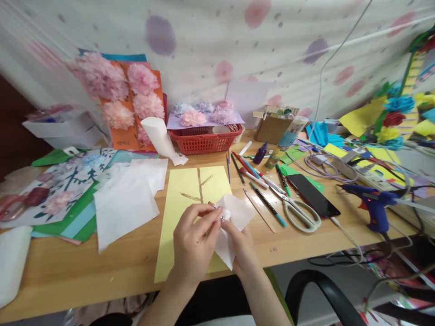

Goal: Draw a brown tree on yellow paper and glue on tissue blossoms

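Note:
Both hands meet over the near part of a yellow sheet of paper (175, 190), which has a brown branch (200, 185) drawn on it. My left hand (197, 235) is closed, its fingertips pinching a white piece of tissue paper (239, 210). My right hand (240, 246) holds the same tissue from the other side, thumb near the left fingertips. The tissue is bunched where the fingers meet, and its loose part spreads out to the right and below. Just what sits between the fingertips is partly hidden.
White sheets (125, 199) lie left. Behind stand a red basket (209, 140) with paper flowers and a tissue roll (161, 138). Scissors (299, 210), pens (268, 203), a phone (314, 194) and a blue glue gun (372, 199) with cables are at right.

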A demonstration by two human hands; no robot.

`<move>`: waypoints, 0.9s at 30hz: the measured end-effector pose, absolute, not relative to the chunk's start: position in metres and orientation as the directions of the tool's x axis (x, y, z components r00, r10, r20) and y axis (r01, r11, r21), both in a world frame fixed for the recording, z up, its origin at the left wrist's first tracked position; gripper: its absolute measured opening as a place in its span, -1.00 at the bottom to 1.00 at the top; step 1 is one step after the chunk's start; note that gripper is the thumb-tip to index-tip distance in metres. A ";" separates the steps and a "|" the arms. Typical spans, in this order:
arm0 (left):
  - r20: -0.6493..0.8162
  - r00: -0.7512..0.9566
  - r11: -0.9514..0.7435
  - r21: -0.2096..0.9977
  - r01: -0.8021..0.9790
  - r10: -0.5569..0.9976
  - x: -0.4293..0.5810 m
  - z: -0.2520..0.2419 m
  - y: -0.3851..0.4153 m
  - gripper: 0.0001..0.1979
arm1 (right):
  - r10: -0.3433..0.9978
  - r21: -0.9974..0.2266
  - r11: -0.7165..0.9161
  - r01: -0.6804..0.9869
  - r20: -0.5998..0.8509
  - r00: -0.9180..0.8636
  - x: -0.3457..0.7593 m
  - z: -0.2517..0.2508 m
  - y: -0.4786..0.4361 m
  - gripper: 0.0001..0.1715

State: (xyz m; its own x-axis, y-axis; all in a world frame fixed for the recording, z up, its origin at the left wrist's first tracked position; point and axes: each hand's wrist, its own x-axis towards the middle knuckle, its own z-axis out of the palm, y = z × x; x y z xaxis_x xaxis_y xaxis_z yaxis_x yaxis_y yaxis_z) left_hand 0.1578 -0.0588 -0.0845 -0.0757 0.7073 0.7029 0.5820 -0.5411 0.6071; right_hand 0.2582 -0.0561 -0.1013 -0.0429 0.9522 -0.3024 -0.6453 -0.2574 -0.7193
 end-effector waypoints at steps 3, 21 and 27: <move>0.753 -0.008 -0.557 0.494 0.667 0.658 0.160 -0.092 -0.062 -0.75 | 0.955 -0.712 -0.252 -0.656 -0.291 -0.051 0.258 -0.101 -0.057 -0.37; 0.274 -0.301 -0.226 0.956 0.186 0.913 0.144 -0.098 -0.086 -0.78 | 0.964 -0.719 -0.229 -0.656 -0.259 -0.053 0.260 -0.105 -0.061 -0.48; -0.165 -0.073 0.137 0.947 -0.291 0.984 0.152 -0.090 -0.069 -0.50 | 0.986 -0.811 -0.158 -0.564 -0.160 -0.046 0.258 -0.102 -0.068 -0.46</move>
State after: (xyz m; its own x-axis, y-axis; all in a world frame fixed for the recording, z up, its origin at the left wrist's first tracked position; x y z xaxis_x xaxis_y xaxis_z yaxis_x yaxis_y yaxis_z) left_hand 0.1516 -0.0694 -0.0904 -0.0734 0.9836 -0.1650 -0.2907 0.1372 0.9469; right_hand 0.2575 -0.0684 -0.1025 -0.0460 0.9861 -0.1599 -0.5639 -0.1578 -0.8106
